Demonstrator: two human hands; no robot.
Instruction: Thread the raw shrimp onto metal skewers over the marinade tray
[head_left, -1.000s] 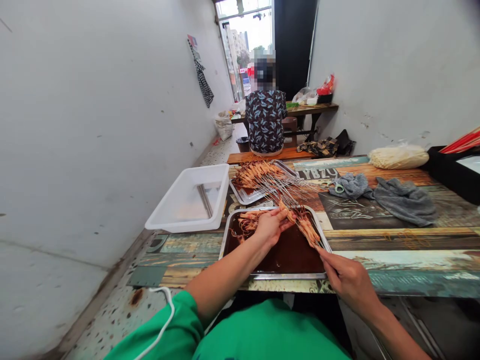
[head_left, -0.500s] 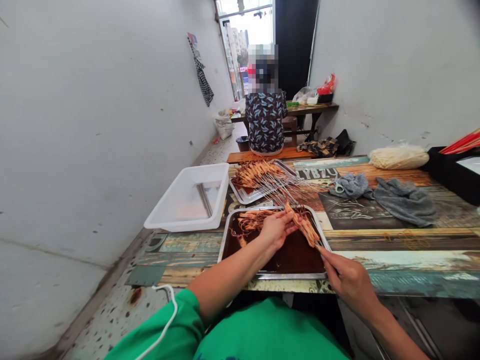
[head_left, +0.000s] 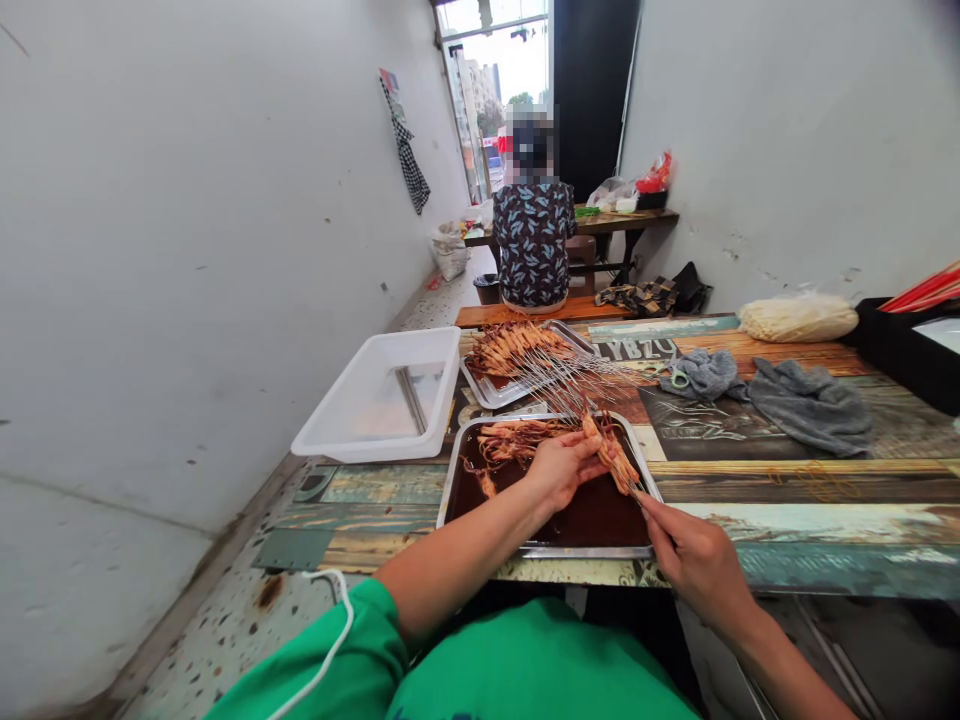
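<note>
My left hand (head_left: 564,468) is closed on a long reddish-orange piece of meat (head_left: 616,462) with dark stringy ends, over the near metal tray (head_left: 444,500). My right hand (head_left: 694,545) pinches a thin metal skewer (head_left: 636,492) at the lower end of that meat, by the tray's right rim. Dark brown liquid covers the tray bottom. More such meat pieces (head_left: 517,438) lie in the tray's back left. Behind it, a second metal tray (head_left: 491,400) bears a heap of skewered meat (head_left: 517,347), its metal skewers (head_left: 574,375) pointing right and toward me.
A white plastic tub (head_left: 442,440) holding metal skewers (head_left: 410,398) stands at the left. Grey cloths (head_left: 810,405), green-handled scissors (head_left: 679,378), rubber bands (head_left: 821,482), a bagged pale bundle (head_left: 799,315) and a black box (head_left: 904,350) lie rightward. A person (head_left: 532,245) sits beyond the table.
My left hand and the top of the meat have shifted slightly right and down. The right hand stays nearly in place on the skewer. The view has shifted a little.
</note>
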